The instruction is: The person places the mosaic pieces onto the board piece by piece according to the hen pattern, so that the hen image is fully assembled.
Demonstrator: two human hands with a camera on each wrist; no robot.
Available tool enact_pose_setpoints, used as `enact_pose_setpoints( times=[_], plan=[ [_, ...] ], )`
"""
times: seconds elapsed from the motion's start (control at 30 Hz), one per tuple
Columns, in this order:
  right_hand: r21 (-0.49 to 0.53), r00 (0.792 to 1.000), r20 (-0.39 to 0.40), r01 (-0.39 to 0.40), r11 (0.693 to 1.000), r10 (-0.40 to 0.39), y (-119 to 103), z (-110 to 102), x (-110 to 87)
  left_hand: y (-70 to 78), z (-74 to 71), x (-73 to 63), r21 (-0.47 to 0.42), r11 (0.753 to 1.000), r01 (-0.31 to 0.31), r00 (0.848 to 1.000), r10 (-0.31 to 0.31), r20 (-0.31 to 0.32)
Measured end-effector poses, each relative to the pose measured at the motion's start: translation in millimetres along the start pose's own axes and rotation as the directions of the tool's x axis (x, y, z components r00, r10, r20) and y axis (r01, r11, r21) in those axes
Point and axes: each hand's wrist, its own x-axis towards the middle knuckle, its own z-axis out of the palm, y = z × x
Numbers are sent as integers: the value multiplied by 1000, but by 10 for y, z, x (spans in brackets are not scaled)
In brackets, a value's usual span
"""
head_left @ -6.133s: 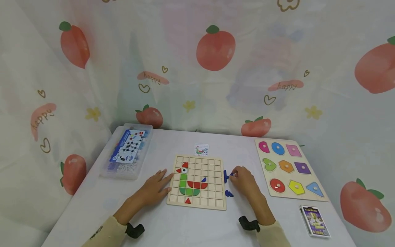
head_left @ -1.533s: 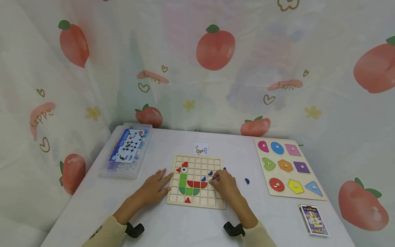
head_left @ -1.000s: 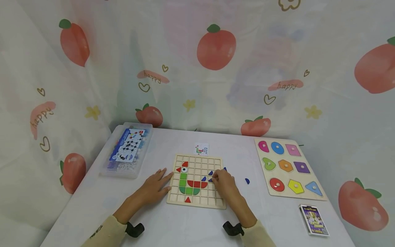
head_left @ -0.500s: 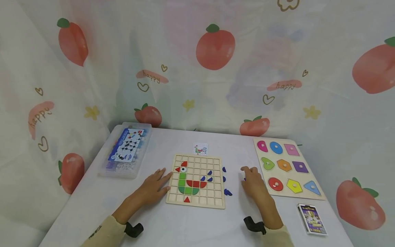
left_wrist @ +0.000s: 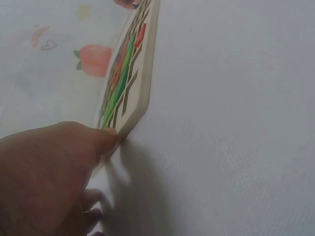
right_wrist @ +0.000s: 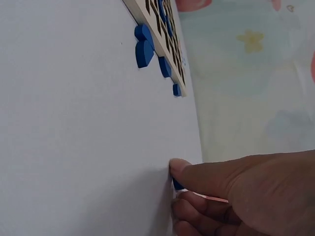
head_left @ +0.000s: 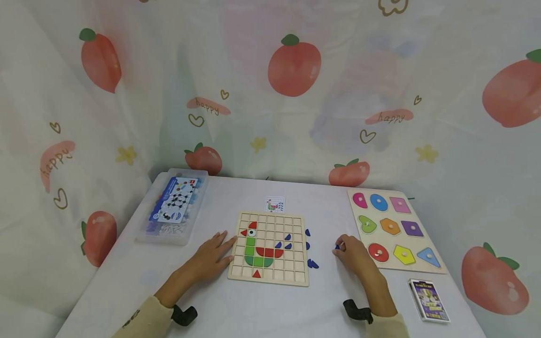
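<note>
A wooden grid board (head_left: pixel 270 279) lies mid-table, bearing a bird shape of red and green pieces with an eye tile (head_left: pixel 251 233). Three blue pieces (head_left: pixel 288 237) sit in its right half. My left hand (head_left: pixel 207 258) rests with spread fingers at the board's left edge; in the left wrist view its thumb touches the rim. Right of the board, my right hand (head_left: pixel 352 256) pinches a blue half-round piece (right_wrist: pixel 177 184) between thumb and fingers, low over the table. Several loose blue pieces (right_wrist: pixel 143 53) lie along the board's right edge.
A small pattern card (head_left: pixel 275 204) lies behind the board. At the back left stands a clear plastic box (head_left: pixel 186 234) with a blue label. A shape-puzzle board (head_left: pixel 397 260) and a card pack (head_left: pixel 429 300) are on the right. A printed curtain hangs behind the table.
My right hand has left a blue piece on the grid, moved right, and taken hold of the blue piece lying apart there. My left hand has stayed at the board's edge.
</note>
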Motion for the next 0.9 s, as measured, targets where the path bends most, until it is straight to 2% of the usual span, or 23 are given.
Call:
enact_pose_setpoints(
  times=[0.2,0.47,0.67,0.9],
  plan=[
    [28,998,-20,-52,998,52,-14,31,-6,-16,11,9,9,1000,1,1000,-1,-3],
    [65,996,-57,-62,996,65,-99,128,-61,-15,8,3,12,1000,-3,1000,3,-3],
    [100,995,-71,-58,993,66,-345,283,-147,-3,1,-5,7,1000,2,1000,-2,4],
    [140,995,-84,-39,989,52,-750,417,-210,10,-10,-1,8,1000,-2,1000,2,-5]
  ],
)
